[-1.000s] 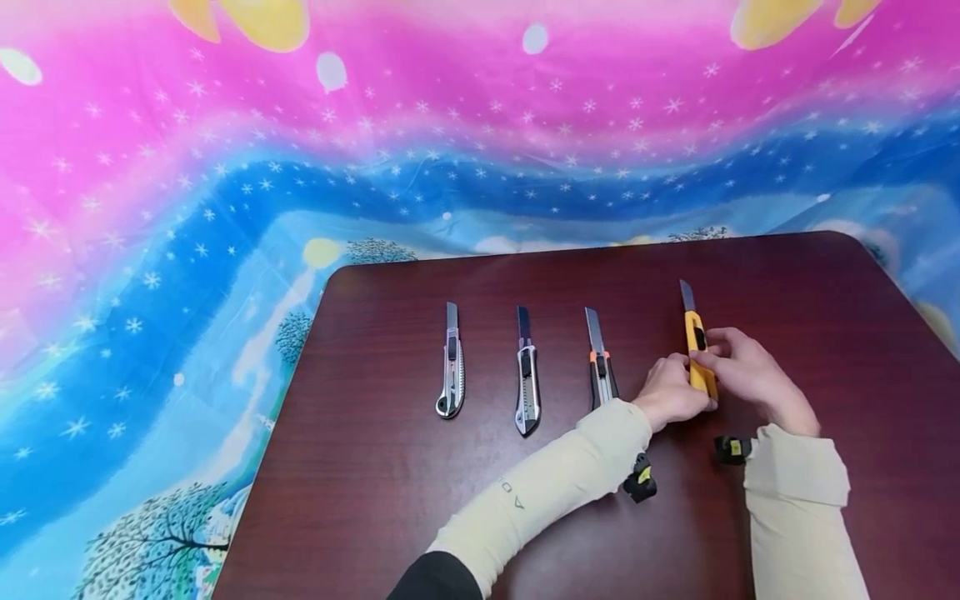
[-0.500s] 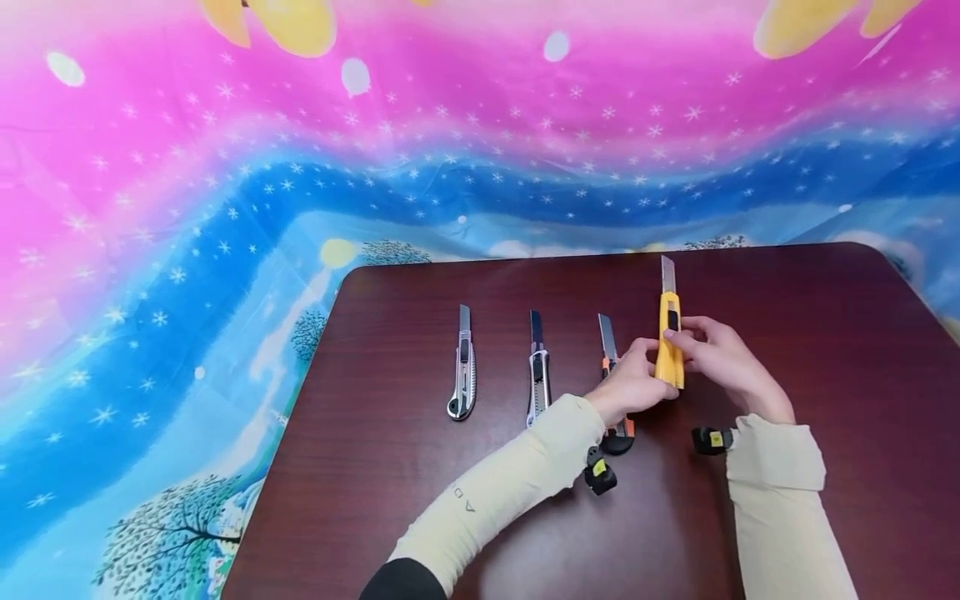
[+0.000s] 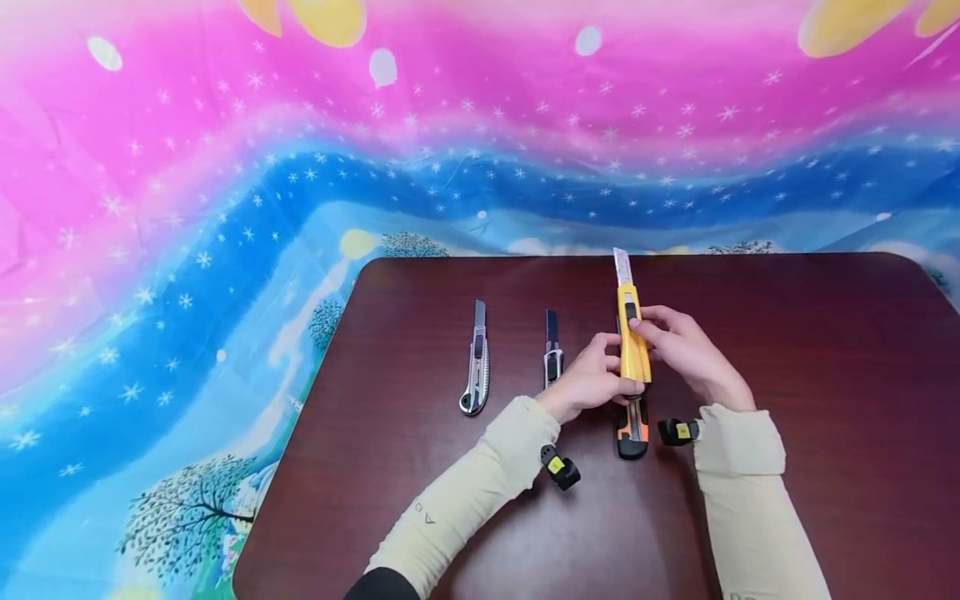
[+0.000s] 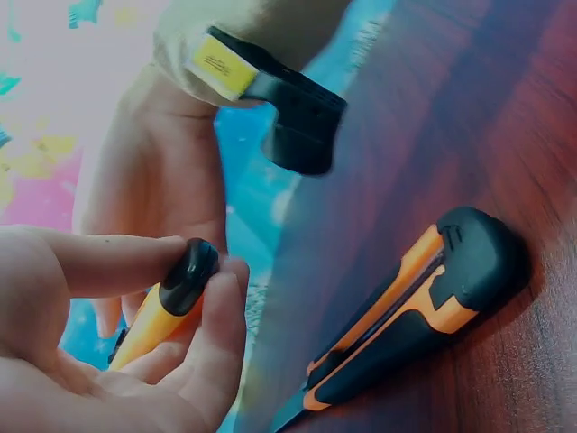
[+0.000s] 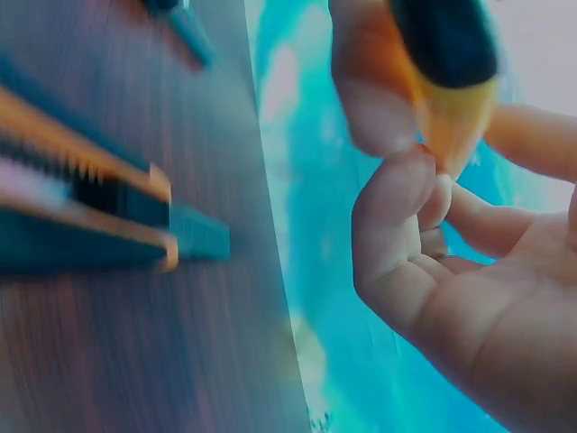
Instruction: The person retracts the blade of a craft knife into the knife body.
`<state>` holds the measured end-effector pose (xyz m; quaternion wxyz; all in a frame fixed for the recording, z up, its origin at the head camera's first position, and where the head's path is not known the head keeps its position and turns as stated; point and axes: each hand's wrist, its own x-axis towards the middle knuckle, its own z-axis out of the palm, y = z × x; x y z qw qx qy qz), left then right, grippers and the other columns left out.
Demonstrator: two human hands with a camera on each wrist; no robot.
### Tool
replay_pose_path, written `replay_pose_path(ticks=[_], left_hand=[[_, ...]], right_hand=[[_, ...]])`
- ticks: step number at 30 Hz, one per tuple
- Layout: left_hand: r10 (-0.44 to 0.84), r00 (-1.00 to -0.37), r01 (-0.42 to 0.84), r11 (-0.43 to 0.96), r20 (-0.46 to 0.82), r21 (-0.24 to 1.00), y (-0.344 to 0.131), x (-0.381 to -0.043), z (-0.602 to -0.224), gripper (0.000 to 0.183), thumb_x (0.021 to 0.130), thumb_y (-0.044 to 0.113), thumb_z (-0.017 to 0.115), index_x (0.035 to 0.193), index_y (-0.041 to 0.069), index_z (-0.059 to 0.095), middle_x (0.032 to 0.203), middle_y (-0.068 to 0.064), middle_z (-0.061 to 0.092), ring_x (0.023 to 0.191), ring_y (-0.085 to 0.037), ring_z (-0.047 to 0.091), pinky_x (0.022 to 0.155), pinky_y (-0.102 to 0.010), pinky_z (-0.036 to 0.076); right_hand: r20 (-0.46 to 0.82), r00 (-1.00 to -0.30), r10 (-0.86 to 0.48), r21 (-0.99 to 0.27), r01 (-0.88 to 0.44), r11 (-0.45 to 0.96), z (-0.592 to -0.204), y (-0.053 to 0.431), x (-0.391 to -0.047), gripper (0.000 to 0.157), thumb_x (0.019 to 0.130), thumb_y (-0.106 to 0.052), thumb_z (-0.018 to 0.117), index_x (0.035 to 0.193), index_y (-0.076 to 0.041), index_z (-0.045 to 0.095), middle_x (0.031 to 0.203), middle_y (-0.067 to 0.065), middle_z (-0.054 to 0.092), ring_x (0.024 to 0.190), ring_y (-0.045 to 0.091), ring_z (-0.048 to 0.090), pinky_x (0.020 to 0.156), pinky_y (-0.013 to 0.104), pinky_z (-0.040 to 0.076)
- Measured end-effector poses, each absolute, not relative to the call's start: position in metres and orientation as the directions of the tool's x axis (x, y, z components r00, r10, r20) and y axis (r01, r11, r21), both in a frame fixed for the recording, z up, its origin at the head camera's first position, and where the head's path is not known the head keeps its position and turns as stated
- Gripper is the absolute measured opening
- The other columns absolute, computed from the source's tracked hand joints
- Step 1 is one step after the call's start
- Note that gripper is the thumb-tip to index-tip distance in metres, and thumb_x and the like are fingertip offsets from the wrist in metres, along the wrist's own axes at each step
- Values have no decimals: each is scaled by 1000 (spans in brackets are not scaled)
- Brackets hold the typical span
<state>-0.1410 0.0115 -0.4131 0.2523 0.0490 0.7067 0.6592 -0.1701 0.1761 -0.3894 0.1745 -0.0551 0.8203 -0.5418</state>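
Observation:
Both hands hold a yellow utility knife (image 3: 634,354) raised over the table, its blade extended and pointing to the far edge. My left hand (image 3: 588,375) pinches the black rear end (image 4: 190,275) between thumb and fingers. My right hand (image 3: 688,348) grips the yellow body from the other side, thumb close by the black slider. Below lies an orange-and-black utility knife (image 3: 632,437), partly hidden by the yellow one in the head view. Its handle (image 4: 397,334) shows large in the left wrist view. The right wrist view is blurred.
Two silver utility knives lie further left with blades out: one light-bladed (image 3: 475,367), one dark-bladed (image 3: 552,360) and partly covered by the left hand. The dark red table (image 3: 825,367) has rounded far corners. A colourful printed cloth (image 3: 480,125) hangs behind it.
Both hands have lifted the yellow utility knife and carried it left, from the right of the row to over the orange-and-black one. The camera view has shifted slightly.

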Motion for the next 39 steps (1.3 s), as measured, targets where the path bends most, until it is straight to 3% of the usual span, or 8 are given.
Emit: replay_pose_path(ticks=[5,10,16,20,26,33,39], left_hand=[[426,-862,-279,57,-276,959,-9,-140,-416,69,83,-6,69,140,11,34,103,-15,70,71,-14,64,66,-32,61],[445,-859,-278,12,-254,961,-30,-134,-418,70,85,-6,66,144,10,33,101,-19,68,72,-14,63,71,-38,61],[436,-868,-278,-32,-237,960,-45,-123,-423,67,86,-6,64,144,5,33,103,-21,67,72,-13,63,67,-27,58],[449,-864,-281,-50,-230,958,-48,-119,-427,59,86,-7,63,140,0,39,107,-23,66,73,-13,62,67,-24,57],[495,-836,-294,-44,-235,955,-48,-119,-427,57,86,-7,62,139,-1,42,109,-23,64,74,-14,62,74,-38,62],[522,-816,-342,-87,-249,936,-54,-121,-424,51,87,-11,59,135,-2,45,114,-32,62,79,-16,67,77,-35,62],[538,-802,-339,-50,-260,940,-60,-125,-423,51,87,-10,61,134,-1,44,107,-24,65,81,-20,67,80,-35,61]], right_hand=[[-214,-932,-293,-926,99,365,-392,161,-174,52,103,-30,44,140,5,36,126,26,51,88,16,65,77,27,57],[-222,-928,-299,-943,126,309,-399,144,-175,49,103,-31,45,138,2,38,130,26,54,91,14,67,81,34,56],[-204,-918,-341,-970,142,198,-406,124,-166,45,104,-28,43,136,3,37,133,27,55,103,10,64,97,29,49],[-183,-923,-337,-981,147,130,-408,117,-161,43,104,-28,44,133,3,38,126,24,62,104,15,64,93,20,49],[-227,-927,-298,-974,208,96,-416,113,-165,52,103,-37,42,132,7,40,104,6,70,97,19,64,85,18,51],[-251,-915,-316,-968,237,85,-419,105,-169,59,103,-40,43,134,9,40,106,17,64,85,13,63,79,22,55],[-255,-916,-309,-966,257,35,-419,102,-172,59,103,-41,42,132,10,42,96,8,66,83,12,61,78,22,54]])
